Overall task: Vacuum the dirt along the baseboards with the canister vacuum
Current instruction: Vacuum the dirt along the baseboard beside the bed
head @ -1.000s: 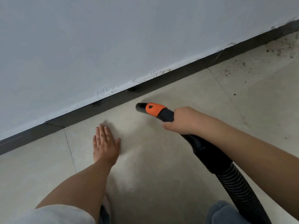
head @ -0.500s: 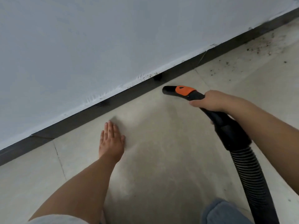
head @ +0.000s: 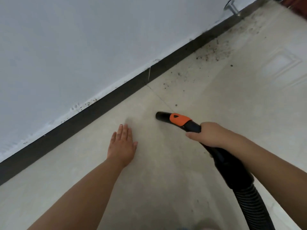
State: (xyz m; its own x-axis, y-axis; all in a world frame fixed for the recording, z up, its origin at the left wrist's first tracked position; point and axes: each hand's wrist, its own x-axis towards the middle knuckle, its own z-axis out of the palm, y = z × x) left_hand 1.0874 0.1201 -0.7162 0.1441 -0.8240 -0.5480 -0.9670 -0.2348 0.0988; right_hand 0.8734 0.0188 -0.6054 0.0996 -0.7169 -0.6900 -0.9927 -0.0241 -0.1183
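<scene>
On the floor [head: 166, 188], left hand [head: 122, 146] lies flat, fingers straight; right hand [head: 210, 135] grips the nozzle [head: 176, 120].

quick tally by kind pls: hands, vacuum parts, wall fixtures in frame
Hands: 2, the left hand flat on the floor and the right hand gripping the black vacuum nozzle with an orange band
Vacuum parts: 2, that nozzle and the black ribbed hose
Wall fixtures: 1, a metal door stop
Total: 5

The floor [head: 166, 188] is smooth, faintly glossy pale tile; the baseboard [head: 103, 107] matt black. The nozzle [head: 163, 116] looks like matt black plastic with an orange collar [head: 179, 120], its hose [head: 254, 205] ribbed. Far right, a shiny metal doorstop [head: 232, 8].
</scene>
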